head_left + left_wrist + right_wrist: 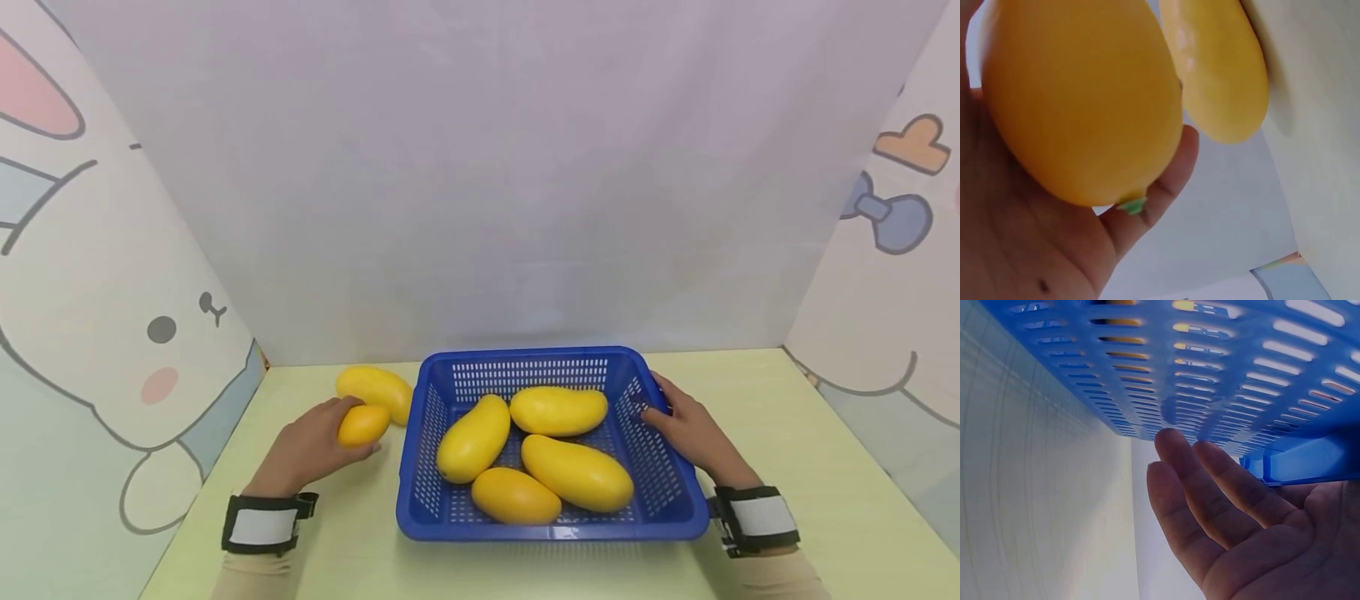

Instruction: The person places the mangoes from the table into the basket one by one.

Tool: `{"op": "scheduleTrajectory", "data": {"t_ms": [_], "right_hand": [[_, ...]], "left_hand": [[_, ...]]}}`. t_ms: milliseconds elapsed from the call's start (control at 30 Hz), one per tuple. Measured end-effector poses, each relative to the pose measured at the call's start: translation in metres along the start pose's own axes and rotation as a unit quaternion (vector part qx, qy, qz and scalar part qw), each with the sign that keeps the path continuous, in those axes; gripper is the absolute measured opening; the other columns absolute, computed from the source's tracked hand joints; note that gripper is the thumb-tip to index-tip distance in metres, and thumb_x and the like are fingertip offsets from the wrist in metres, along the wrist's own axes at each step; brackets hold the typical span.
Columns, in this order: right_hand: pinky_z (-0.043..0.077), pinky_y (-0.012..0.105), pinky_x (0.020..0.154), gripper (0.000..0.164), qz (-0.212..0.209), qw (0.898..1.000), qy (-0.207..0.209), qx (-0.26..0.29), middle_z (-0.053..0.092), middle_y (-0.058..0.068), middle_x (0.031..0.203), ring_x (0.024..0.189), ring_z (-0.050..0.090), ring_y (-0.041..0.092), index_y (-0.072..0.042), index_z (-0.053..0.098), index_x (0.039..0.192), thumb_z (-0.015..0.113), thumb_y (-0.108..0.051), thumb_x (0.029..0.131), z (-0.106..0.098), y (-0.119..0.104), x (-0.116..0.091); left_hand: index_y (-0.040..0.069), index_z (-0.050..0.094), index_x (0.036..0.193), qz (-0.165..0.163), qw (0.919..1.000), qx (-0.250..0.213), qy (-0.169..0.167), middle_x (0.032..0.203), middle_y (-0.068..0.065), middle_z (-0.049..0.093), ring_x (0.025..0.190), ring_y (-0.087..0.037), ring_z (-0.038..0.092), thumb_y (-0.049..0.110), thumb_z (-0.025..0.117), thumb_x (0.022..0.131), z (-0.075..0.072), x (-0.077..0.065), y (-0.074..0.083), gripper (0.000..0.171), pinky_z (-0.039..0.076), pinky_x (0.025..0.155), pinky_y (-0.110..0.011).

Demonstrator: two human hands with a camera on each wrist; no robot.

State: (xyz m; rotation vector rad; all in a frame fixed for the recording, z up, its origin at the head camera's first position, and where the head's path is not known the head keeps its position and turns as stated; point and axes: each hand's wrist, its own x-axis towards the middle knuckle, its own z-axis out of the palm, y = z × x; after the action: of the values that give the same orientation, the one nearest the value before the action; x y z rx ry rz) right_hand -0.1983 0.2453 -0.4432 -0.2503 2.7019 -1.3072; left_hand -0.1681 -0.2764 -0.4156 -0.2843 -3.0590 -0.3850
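Note:
My left hand point(317, 442) holds an orange-yellow mango point(363, 426) above the table, left of the basket. In the left wrist view that mango point(1082, 100) shows a small green stem end, with fingers curled behind it. A longer yellow mango point(375, 388) lies on the table just beyond this hand, close to the basket's left side. Several mangoes, one of them a yellow mango point(558, 411), lie inside the blue plastic basket point(555, 533). My right hand point(693, 433) grips the basket's right rim, thumb over the inner side and fingers point(1175, 487) beneath the rim outside.
The pale yellow-green table point(757, 400) runs back to a plain whitish wall point(525, 208). Side panels with cartoon drawings stand at left and right. A dark band with a white patch is strapped round each wrist.

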Motion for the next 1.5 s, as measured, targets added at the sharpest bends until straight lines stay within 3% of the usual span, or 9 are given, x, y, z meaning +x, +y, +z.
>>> {"op": "scheduleTrajectory", "data": {"t_ms": [267, 700, 1267, 1500], "right_hand": [[0.053, 0.040, 0.067, 0.068, -0.002, 1.000, 0.002, 0.000, 0.042, 0.030, 0.131, 0.084, 0.058, 0.027, -0.012, 0.011, 0.149, 0.048, -0.024, 0.094, 0.000, 0.001, 0.000], [0.053, 0.040, 0.066, 0.067, -0.005, 1.000, 0.004, 0.003, 0.044, 0.030, 0.129, 0.082, 0.058, 0.026, -0.011, 0.012, 0.149, 0.048, -0.022, 0.094, 0.000, 0.001, 0.000], [0.053, 0.038, 0.065, 0.068, 0.002, 1.000, 0.003, 0.002, 0.044, 0.030, 0.129, 0.080, 0.058, 0.025, -0.011, 0.012, 0.149, 0.049, -0.023, 0.093, 0.000, -0.001, 0.000], [0.053, 0.038, 0.063, 0.068, -0.005, 1.000, 0.004, 0.000, 0.044, 0.031, 0.128, 0.079, 0.059, 0.024, -0.010, 0.013, 0.149, 0.049, -0.022, 0.093, 0.001, 0.000, 0.000]], "left_hand": [[0.019, 0.052, 0.121, 0.024, 0.9985, 0.005, 0.050, 0.094, 0.003, 0.055, 0.074, -0.014, 0.048, 0.071, 0.058, 0.073, -0.007, -0.001, 0.010, 0.071, 0.042, 0.060, -0.030], [0.020, 0.048, 0.123, 0.044, 0.9966, -0.006, 0.070, 0.092, 0.002, 0.053, 0.071, -0.014, 0.046, 0.079, 0.047, 0.073, -0.013, -0.001, 0.030, 0.077, 0.040, 0.057, -0.028], [0.022, 0.048, 0.122, 0.060, 0.9947, -0.028, 0.078, 0.099, 0.005, 0.054, 0.069, -0.012, 0.046, 0.073, 0.054, 0.074, -0.025, -0.006, 0.057, 0.071, 0.041, 0.056, -0.027], [0.024, 0.049, 0.120, 0.087, 0.9899, -0.011, 0.111, 0.097, 0.007, 0.055, 0.067, -0.010, 0.046, 0.075, 0.051, 0.074, -0.026, -0.007, 0.065, 0.069, 0.040, 0.053, -0.025]]}}
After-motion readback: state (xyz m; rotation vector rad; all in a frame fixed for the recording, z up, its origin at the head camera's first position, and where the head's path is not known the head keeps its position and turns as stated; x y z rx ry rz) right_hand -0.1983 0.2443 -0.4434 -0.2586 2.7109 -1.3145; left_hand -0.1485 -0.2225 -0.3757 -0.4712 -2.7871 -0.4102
